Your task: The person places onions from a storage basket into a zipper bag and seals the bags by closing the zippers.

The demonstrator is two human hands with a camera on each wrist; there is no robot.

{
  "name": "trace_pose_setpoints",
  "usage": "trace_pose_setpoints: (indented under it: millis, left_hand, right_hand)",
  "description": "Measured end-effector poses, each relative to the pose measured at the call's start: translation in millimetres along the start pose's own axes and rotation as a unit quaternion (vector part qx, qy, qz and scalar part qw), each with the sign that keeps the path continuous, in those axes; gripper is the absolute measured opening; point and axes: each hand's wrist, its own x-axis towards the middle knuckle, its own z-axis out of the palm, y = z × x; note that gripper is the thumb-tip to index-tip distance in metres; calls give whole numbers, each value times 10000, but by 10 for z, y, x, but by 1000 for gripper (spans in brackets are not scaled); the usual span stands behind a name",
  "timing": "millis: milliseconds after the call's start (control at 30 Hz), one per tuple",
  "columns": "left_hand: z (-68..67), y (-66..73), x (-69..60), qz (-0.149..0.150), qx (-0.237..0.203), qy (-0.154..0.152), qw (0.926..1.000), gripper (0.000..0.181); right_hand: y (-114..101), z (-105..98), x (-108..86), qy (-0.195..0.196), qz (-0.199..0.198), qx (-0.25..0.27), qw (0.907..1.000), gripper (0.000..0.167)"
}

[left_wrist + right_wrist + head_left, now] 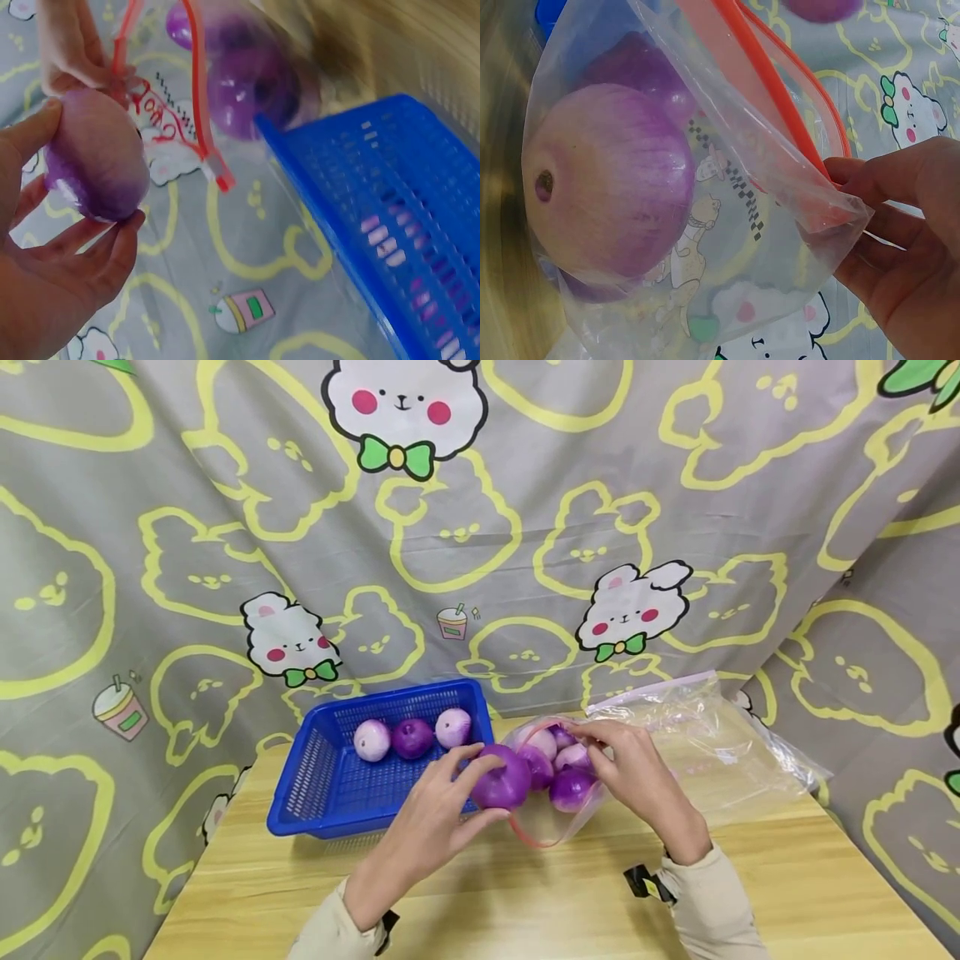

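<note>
1. Purple onion (498, 781), held: gripped by the left hand (435, 817), whose fingers (480, 770) and thumb are clamped on opposite sides of it.
2. Long axis: no marked one is shown in the head view, where the outline is near-round; slight elongation is shown in the left wrist view.
3. Right hand (633, 764): the rim of a clear bag (825, 232) is pinched between thumb and fingers, beside the red seal strip (780, 97). The near side of the rim is supported by neither hand.
4. Governing relation: the bag mouth is faced leftward, toward the held onion. The onion is located at the left of the mouth and is overlapped with the rim in the head view; contact cannot be confirmed. Only a short rightward path is judged to separate onion from mouth.
5. Bag contents: several onions are contained. One purple onion (536, 767) is positioned just inside the mouth, in line with the held one, so clearance there is judged limited.
6. Blue basket (352, 800): placed just left of the bag; three onions (412, 739) are set along its far side.
7. Tabletop (510, 902): basket and bag are carried on it. A second clear bag (705, 735) is laid beyond the right hand, before a patterned curtain (525, 552).
</note>
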Motion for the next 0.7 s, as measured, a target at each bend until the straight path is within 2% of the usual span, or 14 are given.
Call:
trace_pose_setpoints:
  millis: [167, 267, 500, 700]
  left_hand:
    - [196, 75, 118, 389, 161, 81, 9991, 58]
    - [323, 116, 196, 570, 408, 61, 9975, 59]
    - [615, 190, 346, 524, 1043, 32, 9932, 54]
    - [829, 260, 490, 741, 1857, 278, 9794, 35]
  right_hand:
    - [-2, 5, -3, 3, -46, -11, 10000, 31]
    - [-11, 8, -2, -8, -88, -7, 10000, 30]
    - [-15, 17, -8, -7, -74, -3, 10000, 29]
    - [-41, 34, 5, 27, -174, -3, 9998, 27]
